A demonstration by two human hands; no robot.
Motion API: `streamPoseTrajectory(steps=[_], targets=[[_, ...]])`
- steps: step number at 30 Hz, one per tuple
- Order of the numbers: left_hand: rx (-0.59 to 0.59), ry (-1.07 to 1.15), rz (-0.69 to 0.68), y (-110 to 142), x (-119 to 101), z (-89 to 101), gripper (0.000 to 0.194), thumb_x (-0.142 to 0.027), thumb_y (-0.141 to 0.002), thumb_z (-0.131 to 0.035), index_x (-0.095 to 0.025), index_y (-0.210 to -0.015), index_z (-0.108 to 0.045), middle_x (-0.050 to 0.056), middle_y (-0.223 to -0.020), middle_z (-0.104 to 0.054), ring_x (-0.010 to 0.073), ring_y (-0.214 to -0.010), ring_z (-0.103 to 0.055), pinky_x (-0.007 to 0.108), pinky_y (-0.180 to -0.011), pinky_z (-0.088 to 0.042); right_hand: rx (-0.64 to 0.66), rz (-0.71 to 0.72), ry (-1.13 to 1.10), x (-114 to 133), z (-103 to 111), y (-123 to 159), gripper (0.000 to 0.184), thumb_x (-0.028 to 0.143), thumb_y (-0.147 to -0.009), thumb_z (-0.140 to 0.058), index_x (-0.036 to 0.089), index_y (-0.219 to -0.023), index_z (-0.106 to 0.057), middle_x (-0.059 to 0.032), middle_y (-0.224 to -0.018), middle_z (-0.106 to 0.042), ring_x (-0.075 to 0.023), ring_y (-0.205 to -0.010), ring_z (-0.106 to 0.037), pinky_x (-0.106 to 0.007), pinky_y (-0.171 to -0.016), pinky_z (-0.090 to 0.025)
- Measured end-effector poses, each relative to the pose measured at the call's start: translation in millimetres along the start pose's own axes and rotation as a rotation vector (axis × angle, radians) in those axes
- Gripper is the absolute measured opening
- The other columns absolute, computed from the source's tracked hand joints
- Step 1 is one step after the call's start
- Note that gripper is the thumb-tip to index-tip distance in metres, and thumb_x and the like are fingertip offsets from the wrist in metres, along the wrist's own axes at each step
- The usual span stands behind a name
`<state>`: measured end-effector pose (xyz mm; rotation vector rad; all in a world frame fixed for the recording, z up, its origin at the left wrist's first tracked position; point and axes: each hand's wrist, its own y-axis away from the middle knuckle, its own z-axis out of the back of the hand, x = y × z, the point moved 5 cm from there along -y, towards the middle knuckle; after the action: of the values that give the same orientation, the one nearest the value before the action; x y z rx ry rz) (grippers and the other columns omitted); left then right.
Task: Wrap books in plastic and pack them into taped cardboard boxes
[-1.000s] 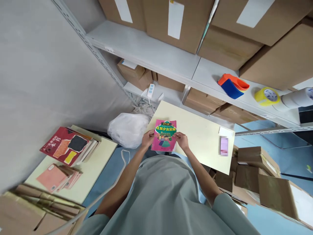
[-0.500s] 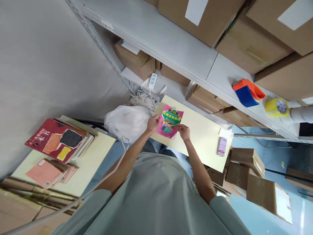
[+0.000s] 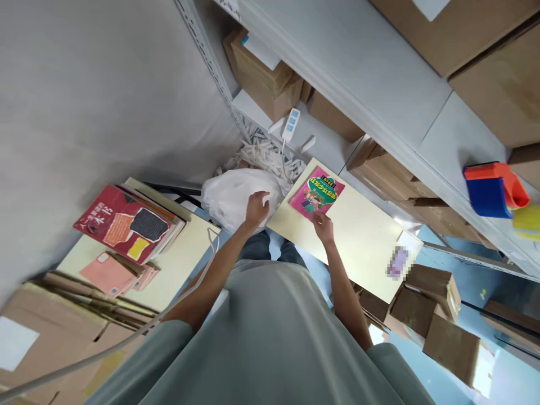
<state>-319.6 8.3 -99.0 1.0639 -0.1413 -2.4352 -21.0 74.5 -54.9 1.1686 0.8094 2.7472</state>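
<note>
A pink picture book (image 3: 322, 191) lies flat at the far left corner of a pale yellow table (image 3: 363, 236). My right hand (image 3: 323, 224) rests on the book's near edge, its fingers bent onto the cover. My left hand (image 3: 256, 207) hovers off the table's left edge, in front of a white plastic bag (image 3: 236, 194), with its fingers loosely curled and nothing in them.
A second pale table (image 3: 177, 264) at my left carries a stack of books with a red one (image 3: 124, 223) on top and pink booklets (image 3: 110, 274). Grey shelving (image 3: 358, 67) with cardboard boxes rises ahead, with a tape dispenser (image 3: 493, 188) on it. More boxes (image 3: 430, 292) sit on the blue floor at right.
The book went from held in both hands to lying at the table's far left corner. My left hand let go and moved left toward the bag. The view swung left and down.
</note>
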Motion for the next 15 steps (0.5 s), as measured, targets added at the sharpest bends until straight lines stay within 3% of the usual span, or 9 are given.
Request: streamPoseTrajectory(steps=[4, 8, 11, 15], targets=[[0.102, -0.220, 0.069, -3, 64, 20.2, 0.056, -0.015, -0.094, -0.058, -0.010, -0.150, -0.064, 0.024, -0.163, -0.057, 0.0386, -0.154, -0.053, 0.053, -0.129, -0.044, 0.073, 0.028, -0.027, 29, -45, -1, 0.017, 0.033, -0.101, -0.065, 0.025, -0.106, -0.079, -0.0078, -0.113, -0.087, -0.0261, -0.105, -0.084, -0.039, -0.098, -0.067], [0.392, -0.392, 0.073, -9, 104, 20.1, 0.070, -0.006, -0.086, -0.063, -0.010, -0.156, -0.059, 0.026, -0.178, -0.038, 0.0380, -0.153, -0.056, 0.045, -0.123, -0.050, 0.126, 0.072, -0.097, 55, -80, 1, 0.021, 0.034, -0.101, -0.064, 0.022, -0.111, -0.078, -0.0099, -0.114, -0.087, -0.0257, -0.105, -0.084, -0.039, -0.099, -0.067], [0.481, -0.491, 0.006, -15, 115, 13.5, 0.061, -0.001, -0.084, -0.061, -0.013, -0.144, -0.069, 0.026, -0.168, -0.053, 0.0382, -0.154, -0.055, 0.047, -0.122, -0.048, 0.137, 0.062, -0.120, 64, -95, 4, 0.022, 0.035, -0.101, -0.064, 0.022, -0.112, -0.078, -0.0105, -0.114, -0.087, -0.0260, -0.104, -0.084, -0.039, -0.098, -0.067], [0.471, -0.501, 0.008, -26, 121, 7.2, 0.039, -0.003, -0.088, -0.056, -0.011, -0.119, -0.078, 0.027, -0.122, -0.078, 0.0390, -0.128, -0.072, 0.054, -0.116, -0.047, 0.135, 0.030, -0.104, 65, -103, 10, 0.024, 0.039, -0.101, -0.064, 0.025, -0.112, -0.079, -0.0089, -0.116, -0.086, -0.0263, -0.105, -0.084, -0.039, -0.097, -0.068]])
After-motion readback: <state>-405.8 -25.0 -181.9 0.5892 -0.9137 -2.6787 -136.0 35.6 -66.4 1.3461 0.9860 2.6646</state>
